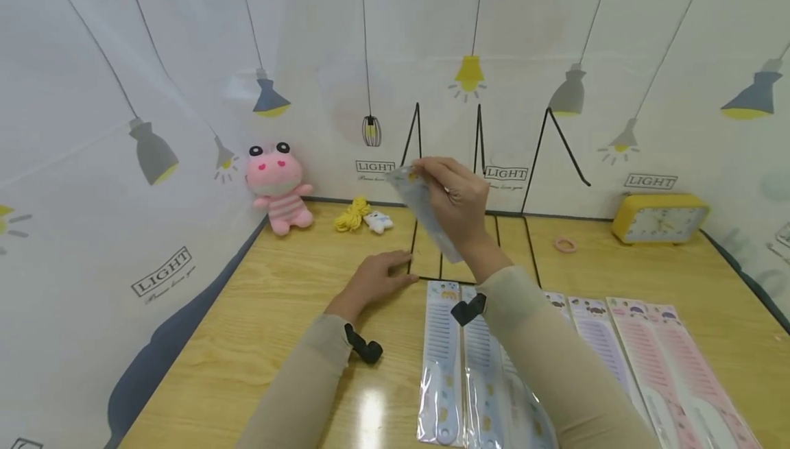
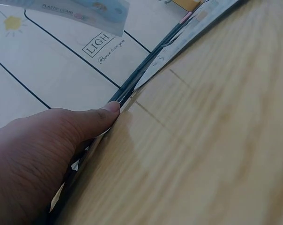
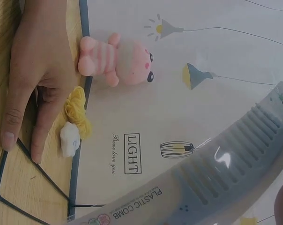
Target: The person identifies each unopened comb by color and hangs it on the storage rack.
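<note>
My right hand [image 1: 459, 202] pinches a bagged blue plastic comb [image 1: 426, 212] near its top end, lifted over a black wire rack [image 1: 536, 161]. In the right wrist view the comb [image 3: 226, 164] slants through the lower right, its teeth and "PLASTIC COMB" print showing through the clear bag. My left hand [image 1: 375, 277] rests on the table at the rack's front left corner. Its thumb and forefinger are stretched out against the thin wires, as the right wrist view shows of that left hand [image 3: 38, 79]. Bagged blue combs [image 1: 439, 367] lie just in front of the rack.
Purple combs [image 1: 601, 339] and pink combs [image 1: 663, 367] in bags lie fanned out at right. Along the back stand a pink plush toy [image 1: 280, 188], yellow yarn [image 1: 353, 216], a small white toy [image 1: 378, 222], a pink ring [image 1: 564, 245] and a yellow clock [image 1: 660, 219].
</note>
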